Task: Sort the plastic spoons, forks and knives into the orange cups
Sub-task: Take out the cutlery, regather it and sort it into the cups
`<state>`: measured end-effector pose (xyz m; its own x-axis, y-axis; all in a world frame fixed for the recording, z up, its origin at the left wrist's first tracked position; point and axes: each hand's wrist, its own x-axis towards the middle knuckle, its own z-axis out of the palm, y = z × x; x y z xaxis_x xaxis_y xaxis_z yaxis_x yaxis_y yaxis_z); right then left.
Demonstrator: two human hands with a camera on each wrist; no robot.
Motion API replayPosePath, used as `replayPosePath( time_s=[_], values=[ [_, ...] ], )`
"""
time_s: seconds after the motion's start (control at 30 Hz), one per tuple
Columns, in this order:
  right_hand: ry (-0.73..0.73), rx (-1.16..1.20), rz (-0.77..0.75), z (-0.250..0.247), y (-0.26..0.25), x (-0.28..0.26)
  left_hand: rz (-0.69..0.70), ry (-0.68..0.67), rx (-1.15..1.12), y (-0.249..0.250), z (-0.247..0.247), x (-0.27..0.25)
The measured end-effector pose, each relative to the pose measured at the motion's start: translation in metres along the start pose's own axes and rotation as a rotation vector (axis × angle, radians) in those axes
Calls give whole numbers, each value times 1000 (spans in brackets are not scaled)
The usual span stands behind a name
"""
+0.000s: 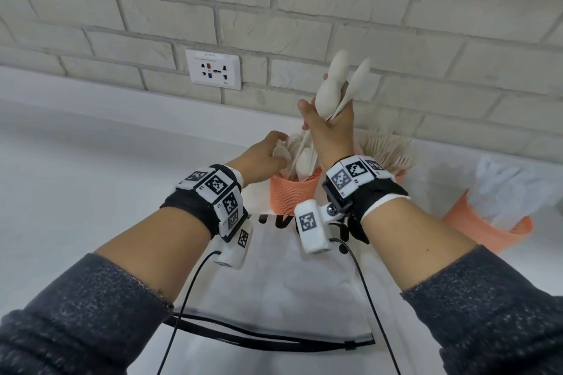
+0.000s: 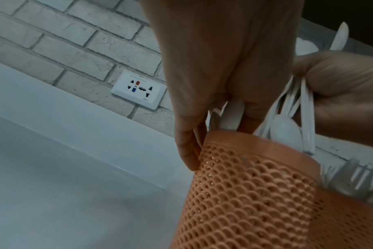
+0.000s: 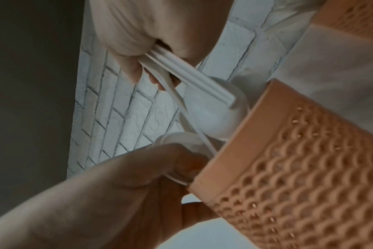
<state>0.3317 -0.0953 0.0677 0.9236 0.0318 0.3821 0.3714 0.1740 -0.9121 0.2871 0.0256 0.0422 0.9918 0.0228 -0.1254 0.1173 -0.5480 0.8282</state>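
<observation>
My right hand (image 1: 327,122) is raised over the middle orange mesh cup (image 1: 294,192) and grips a bunch of white plastic spoons (image 1: 330,87), bowls up, handles (image 3: 187,80) pointing down at the cup's mouth. More spoons (image 1: 304,158) stand in that cup. My left hand (image 1: 278,154) holds the cup's rim (image 2: 256,143), thumb (image 2: 188,156) outside the mesh and fingers inside against the spoon bowls. Behind my right wrist a second orange cup holds forks (image 1: 388,148). A third orange cup (image 1: 484,231) at the right holds white knives (image 1: 502,189).
A white bag (image 1: 289,289) with black print and a black cord lies on the white counter (image 1: 91,176) just in front of the cups. A brick wall with a socket plate (image 1: 213,68) stands close behind them. Wrist camera cables hang over the bag.
</observation>
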Motion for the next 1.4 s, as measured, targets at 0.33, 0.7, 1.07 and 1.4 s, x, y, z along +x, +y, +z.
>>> replayPosePath(
  time_s=[0.33, 0.7, 1.07, 1.4],
  values=[
    [11, 56, 89, 6, 14, -18, 198, 109, 73, 7, 11, -3],
    [-142, -140, 139, -3, -8, -11, 197, 92, -13, 0, 13, 2],
    [-135, -197, -80, -21, 3, -13, 367, 202, -70, 0, 16, 0],
    [-678, -1174, 138, -42, 6, -14, 245, 102, 601, 23, 10, -14]
  ],
)
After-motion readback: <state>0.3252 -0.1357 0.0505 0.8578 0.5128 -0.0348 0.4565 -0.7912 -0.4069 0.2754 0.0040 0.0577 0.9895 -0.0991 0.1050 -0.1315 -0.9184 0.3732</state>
